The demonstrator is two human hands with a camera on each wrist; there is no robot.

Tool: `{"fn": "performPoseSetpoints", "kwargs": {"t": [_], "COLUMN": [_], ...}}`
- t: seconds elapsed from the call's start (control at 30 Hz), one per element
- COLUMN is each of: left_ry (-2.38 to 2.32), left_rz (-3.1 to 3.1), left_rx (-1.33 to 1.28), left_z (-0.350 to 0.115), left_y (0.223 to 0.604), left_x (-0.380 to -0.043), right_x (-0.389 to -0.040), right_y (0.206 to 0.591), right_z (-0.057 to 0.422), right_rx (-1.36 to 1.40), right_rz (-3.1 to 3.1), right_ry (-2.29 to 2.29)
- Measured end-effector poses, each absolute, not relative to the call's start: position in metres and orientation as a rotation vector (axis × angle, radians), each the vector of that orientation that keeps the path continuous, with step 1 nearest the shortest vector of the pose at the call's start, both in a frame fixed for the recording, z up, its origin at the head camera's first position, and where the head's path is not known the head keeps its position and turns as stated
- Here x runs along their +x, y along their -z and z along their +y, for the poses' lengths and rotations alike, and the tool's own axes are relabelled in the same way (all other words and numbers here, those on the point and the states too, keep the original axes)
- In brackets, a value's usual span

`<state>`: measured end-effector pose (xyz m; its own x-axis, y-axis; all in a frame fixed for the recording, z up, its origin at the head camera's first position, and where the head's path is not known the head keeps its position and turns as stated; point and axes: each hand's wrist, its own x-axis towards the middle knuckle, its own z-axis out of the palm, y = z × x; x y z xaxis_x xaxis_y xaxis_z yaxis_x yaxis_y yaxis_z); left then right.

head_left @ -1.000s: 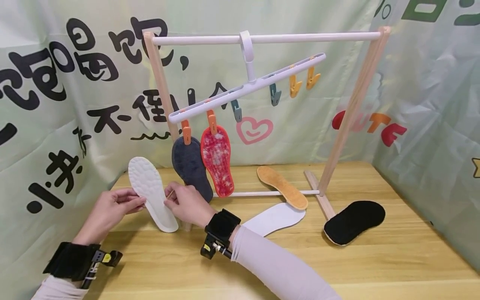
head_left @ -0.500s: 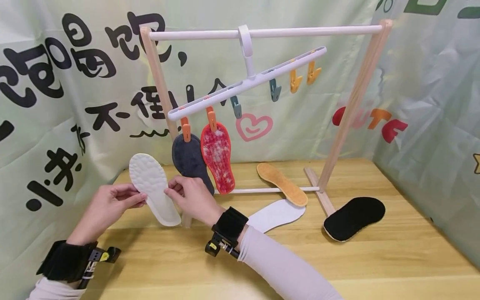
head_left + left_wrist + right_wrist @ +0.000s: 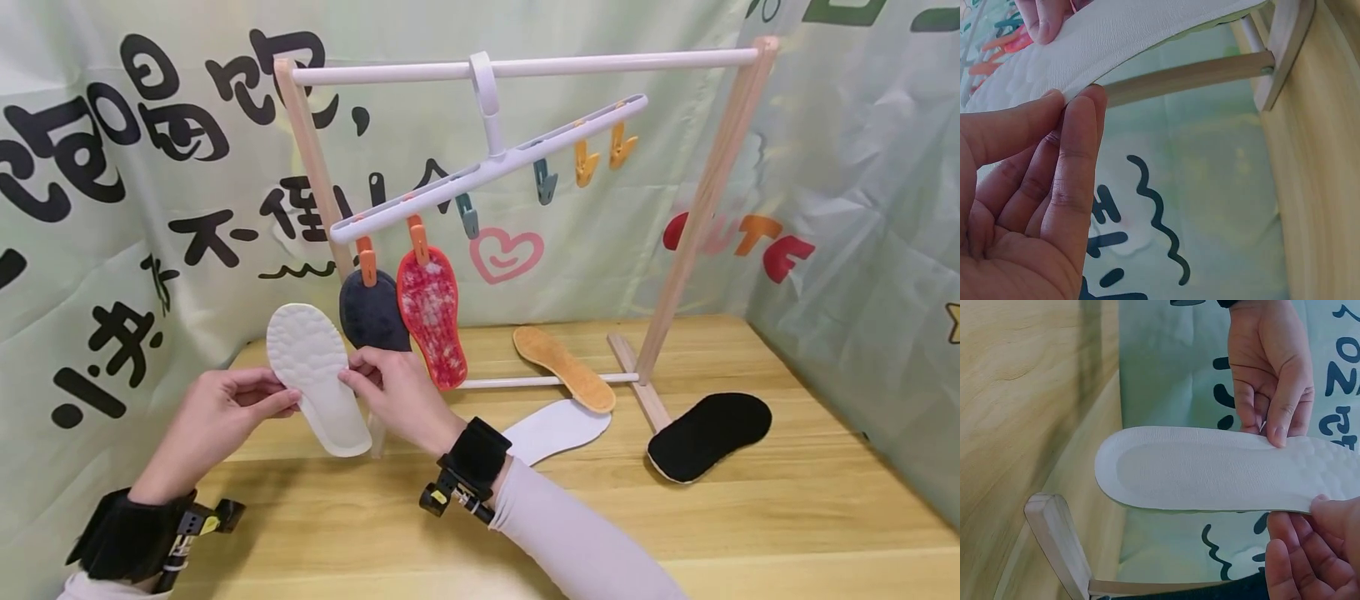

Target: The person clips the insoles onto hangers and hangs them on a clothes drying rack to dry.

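A white insole [image 3: 321,392] with a dimpled forefoot is held above the table, wide end up and leaning left in the head view. My left hand [image 3: 217,421] pinches its left edge between thumb and fingers. On the opposite edge, my right hand [image 3: 408,396] pinches it too, as the right wrist view confirms with the insole [image 3: 1204,469] stretched between both hands. Behind my right hand, a dark grey insole [image 3: 371,308] hangs from an orange clip [image 3: 367,265], its lower part hidden. A red-and-white insole [image 3: 429,317] hangs beside it from another orange clip [image 3: 417,240].
The lilac hanger [image 3: 491,167] tilts down to the left on a wood-and-white rack [image 3: 686,208]. Grey-blue clips [image 3: 545,182] and yellow clips [image 3: 586,164] dangle from it. On the table lie an orange insole [image 3: 562,367], a white insole [image 3: 562,427] and a black insole [image 3: 708,437].
Both hands have carried the white insole slightly to the right. My right hand now covers more of the hanging dark grey insole's lower part. The head view has shifted a little.
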<state>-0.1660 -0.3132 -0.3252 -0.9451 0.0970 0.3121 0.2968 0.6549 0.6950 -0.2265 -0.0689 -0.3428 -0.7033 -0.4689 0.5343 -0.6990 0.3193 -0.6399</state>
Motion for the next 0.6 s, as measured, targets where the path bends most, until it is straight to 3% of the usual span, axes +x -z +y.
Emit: {"fn": "performPoseSetpoints", "kwargs": {"t": [0.6], "left_ry": [1.167], "left_rz": [-2.563], "left_rx": [-0.396], "left_z": [-0.277], "left_y": [0.311], "left_x": [-0.163], "right_x": [-0.226], "right_y": [0.325], "right_z": [-0.033], "right_rx": [1.068], "right_rz": [-2.373], "right_ry": [-1.388]}}
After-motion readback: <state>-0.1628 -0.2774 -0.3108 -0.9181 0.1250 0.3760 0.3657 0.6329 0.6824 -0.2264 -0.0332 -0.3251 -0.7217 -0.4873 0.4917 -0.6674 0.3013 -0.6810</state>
